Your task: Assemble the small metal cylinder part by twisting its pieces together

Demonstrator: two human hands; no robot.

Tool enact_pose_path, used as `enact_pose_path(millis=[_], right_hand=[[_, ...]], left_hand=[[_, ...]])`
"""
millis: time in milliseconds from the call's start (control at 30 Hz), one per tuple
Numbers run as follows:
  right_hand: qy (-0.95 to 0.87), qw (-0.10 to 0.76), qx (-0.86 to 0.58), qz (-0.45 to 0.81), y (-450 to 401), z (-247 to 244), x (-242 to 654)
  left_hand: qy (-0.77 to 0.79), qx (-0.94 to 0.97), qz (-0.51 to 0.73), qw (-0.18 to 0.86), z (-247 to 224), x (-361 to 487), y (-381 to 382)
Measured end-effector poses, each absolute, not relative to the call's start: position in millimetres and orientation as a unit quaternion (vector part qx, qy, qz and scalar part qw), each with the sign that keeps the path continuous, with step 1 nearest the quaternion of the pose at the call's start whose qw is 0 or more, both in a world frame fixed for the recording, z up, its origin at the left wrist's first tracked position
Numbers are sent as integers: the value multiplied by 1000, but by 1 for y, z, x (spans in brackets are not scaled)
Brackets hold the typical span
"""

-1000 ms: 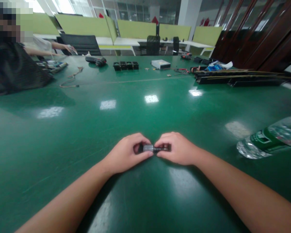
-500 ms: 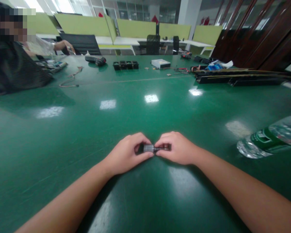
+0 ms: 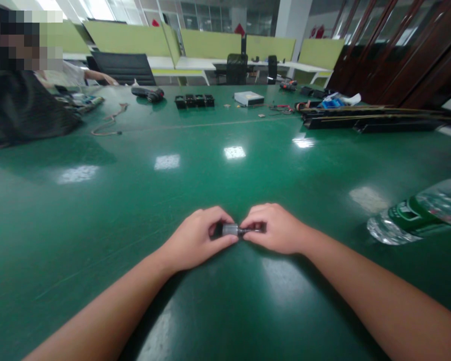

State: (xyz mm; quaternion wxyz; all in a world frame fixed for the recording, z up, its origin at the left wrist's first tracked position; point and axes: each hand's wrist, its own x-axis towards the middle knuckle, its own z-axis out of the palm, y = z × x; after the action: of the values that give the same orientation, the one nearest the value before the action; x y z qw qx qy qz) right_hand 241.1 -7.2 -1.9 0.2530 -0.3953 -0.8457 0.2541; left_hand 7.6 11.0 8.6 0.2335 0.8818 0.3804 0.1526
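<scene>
My left hand (image 3: 195,238) is closed, thumb and fingers pinching a small grey metal cylinder with a thin dark shaft (image 3: 230,229). It looks like a small motor, though its exact kind is too small to tell. From its right end the shaft runs into my right hand (image 3: 276,228), whose fingertips and thumb are closed around it. Both hands rest low over the green table (image 3: 210,185), with a narrow gap between the fingertips of one and the other. The cylinder's left end is partly hidden in the shadow of my left fingers.
A plastic bottle with a green label (image 3: 417,215) lies at the right. Across the far side are a black bag (image 3: 22,110), a cable (image 3: 110,123), black blocks (image 3: 194,101), a silver box (image 3: 248,99) and long dark rails (image 3: 368,120). Another person (image 3: 65,72) sits at the far left.
My right fingertips have shifted very slightly to the right, showing a little more of the shaft. The other person's arm has lowered toward the table.
</scene>
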Motion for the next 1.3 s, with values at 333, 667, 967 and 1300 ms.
enact_pose_path(millis=[333,667,967,1300], right_hand=[[-844,251,-397,260,-7,-2,243],[-842,253,-399,259,-7,-1,243],[-839,251,-408,259,-6,-1,244],[-843,249,-405,251,-4,-1,248]], left_hand=[[382,880,154,237,8,8,11],[387,874,161,247,8,8,11],[393,871,159,247,10,8,11],[398,867,165,251,10,9,10]])
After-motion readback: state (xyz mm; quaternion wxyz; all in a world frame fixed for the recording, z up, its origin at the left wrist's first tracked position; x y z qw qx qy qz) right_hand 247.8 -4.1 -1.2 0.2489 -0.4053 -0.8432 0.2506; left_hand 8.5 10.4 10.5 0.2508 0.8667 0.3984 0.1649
